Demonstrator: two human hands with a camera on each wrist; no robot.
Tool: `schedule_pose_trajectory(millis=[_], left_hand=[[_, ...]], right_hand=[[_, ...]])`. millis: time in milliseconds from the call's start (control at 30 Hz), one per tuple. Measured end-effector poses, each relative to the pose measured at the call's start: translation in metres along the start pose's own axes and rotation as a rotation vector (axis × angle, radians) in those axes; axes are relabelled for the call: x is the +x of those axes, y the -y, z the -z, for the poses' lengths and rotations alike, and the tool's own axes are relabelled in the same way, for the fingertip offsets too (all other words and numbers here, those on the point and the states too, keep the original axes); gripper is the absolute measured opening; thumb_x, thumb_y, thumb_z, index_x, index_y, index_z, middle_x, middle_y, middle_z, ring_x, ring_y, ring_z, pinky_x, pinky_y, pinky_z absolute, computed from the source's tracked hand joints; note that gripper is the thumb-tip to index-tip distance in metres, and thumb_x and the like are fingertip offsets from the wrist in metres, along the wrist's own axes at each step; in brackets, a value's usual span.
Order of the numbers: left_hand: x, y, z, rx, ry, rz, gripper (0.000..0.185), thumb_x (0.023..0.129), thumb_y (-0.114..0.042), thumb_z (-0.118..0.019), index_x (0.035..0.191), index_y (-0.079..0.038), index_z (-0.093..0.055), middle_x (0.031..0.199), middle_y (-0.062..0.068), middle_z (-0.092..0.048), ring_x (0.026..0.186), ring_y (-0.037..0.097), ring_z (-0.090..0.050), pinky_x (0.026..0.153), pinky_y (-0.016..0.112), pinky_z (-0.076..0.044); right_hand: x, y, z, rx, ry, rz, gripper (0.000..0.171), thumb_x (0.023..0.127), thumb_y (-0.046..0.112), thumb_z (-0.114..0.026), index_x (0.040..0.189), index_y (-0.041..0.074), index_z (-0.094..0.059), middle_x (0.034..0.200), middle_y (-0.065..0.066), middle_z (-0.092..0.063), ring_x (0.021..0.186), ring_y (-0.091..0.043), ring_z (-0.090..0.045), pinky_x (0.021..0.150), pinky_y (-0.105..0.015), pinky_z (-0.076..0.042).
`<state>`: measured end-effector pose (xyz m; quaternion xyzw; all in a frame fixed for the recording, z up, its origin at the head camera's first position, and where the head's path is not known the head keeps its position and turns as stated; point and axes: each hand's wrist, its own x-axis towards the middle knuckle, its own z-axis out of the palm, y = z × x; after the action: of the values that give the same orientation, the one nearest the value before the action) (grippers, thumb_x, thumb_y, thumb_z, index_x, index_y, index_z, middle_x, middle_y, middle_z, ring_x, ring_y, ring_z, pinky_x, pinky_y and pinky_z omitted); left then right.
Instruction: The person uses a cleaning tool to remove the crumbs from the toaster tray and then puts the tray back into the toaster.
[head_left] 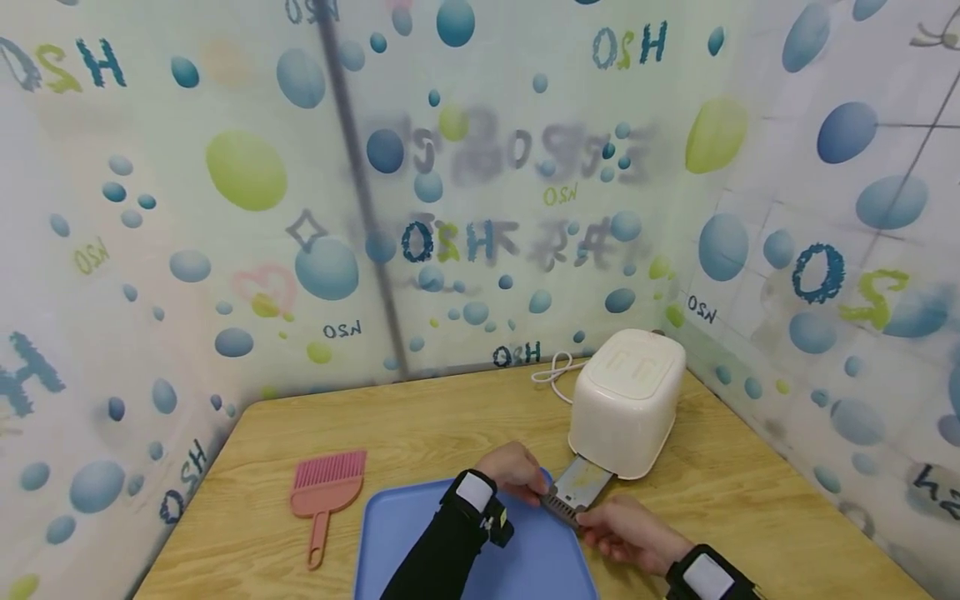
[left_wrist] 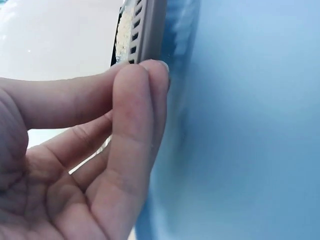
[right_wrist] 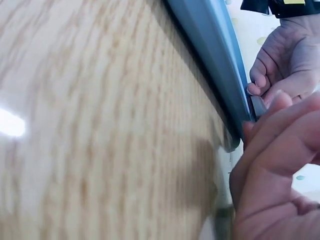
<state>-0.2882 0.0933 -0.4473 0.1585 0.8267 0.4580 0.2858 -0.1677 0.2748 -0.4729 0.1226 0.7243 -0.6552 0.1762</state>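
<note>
A metal crumb tray (head_left: 585,482) with a grey slotted front edge sticks out from the base of the white toaster (head_left: 628,404). My left hand (head_left: 513,471) pinches the left end of that front edge between thumb and fingertips. At the other end, my right hand (head_left: 633,533) pinches the edge's right corner. Pale crumbs (left_wrist: 123,35) lie along the crumb tray just behind its slots. The crumb tray's front end hangs over the rim of a blue tray (head_left: 525,567). In the right wrist view, my fingers hide most of the crumb tray.
A pink brush (head_left: 327,492) lies on the wooden table (head_left: 247,500), left of the blue tray. The toaster's white cord (head_left: 557,371) is looped behind it. Patterned curtains (head_left: 480,183) stand close around the table's back and sides.
</note>
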Motion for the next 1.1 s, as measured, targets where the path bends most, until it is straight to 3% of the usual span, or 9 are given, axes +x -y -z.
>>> schedule_pose_trajectory(millis=[300, 567, 1100], left_hand=[[-0.003, 0.011, 0.006, -0.041, 0.041, -0.055, 0.007, 0.087, 0.005, -0.074, 0.081, 0.002, -0.072, 0.077, 0.008, -0.069, 0.062, 0.015, -0.066, 0.065, 0.031, -0.061], [-0.008, 0.012, 0.011, -0.054, 0.062, -0.058, 0.005, 0.089, 0.005, -0.072, 0.085, 0.002, -0.073, 0.078, 0.009, -0.069, 0.061, 0.015, -0.066, 0.067, 0.033, -0.061], [-0.013, 0.02, 0.031, -0.053, 0.17, -0.088, 0.005, 0.09, 0.007, -0.069, 0.087, 0.004, -0.072, 0.076, 0.008, -0.067, 0.061, 0.014, -0.064, 0.065, 0.031, -0.06]], right_hand=[[0.002, 0.004, 0.007, -0.107, 0.085, 0.022, 0.019, 0.093, 0.019, -0.067, 0.089, 0.001, -0.072, 0.067, 0.002, -0.061, 0.049, -0.001, -0.048, 0.044, -0.012, -0.036], [0.001, 0.011, 0.006, -0.177, 0.119, 0.061, 0.018, 0.092, 0.019, -0.067, 0.087, 0.002, -0.069, 0.065, 0.002, -0.06, 0.048, -0.002, -0.048, 0.043, -0.013, -0.035], [0.003, 0.016, -0.012, -0.144, 0.183, 0.079, 0.018, 0.091, 0.018, -0.069, 0.086, 0.001, -0.069, 0.062, 0.002, -0.062, 0.046, -0.002, -0.049, 0.042, -0.012, -0.036]])
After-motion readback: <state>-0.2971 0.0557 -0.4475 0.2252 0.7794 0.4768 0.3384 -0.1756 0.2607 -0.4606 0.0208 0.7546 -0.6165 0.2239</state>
